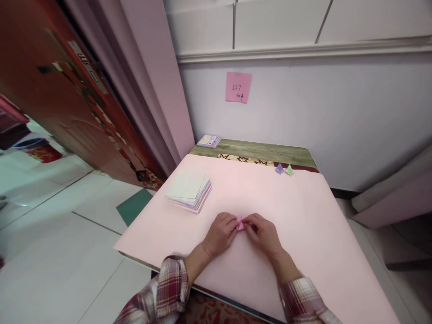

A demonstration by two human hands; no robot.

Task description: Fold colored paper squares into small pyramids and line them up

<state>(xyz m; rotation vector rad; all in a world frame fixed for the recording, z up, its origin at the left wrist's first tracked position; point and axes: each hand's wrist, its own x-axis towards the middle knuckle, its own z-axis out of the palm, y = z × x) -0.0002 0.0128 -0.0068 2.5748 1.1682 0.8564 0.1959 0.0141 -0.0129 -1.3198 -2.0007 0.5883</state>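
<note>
Between my two hands, low over the pink-covered table, is a small folded piece of pink paper [240,223]. My left hand [221,231] pinches its left side, the fingers closed. On the other side, my right hand [261,231] grips the right edge between thumb and fingers. Parts of the paper are hidden behind the fingertips. A stack of coloured paper sheets [189,191] lies to the left, a pale green one on top. Near the far right edge sit two small folded paper pieces, one purple [279,168] and one green [289,170].
The pink cover [303,234] lies over most of the table. At its back left corner rests a small pack [209,141]. A pink note [238,87] is stuck on the wall behind. To the left are a purple curtain [151,67] and a reddish door [67,103].
</note>
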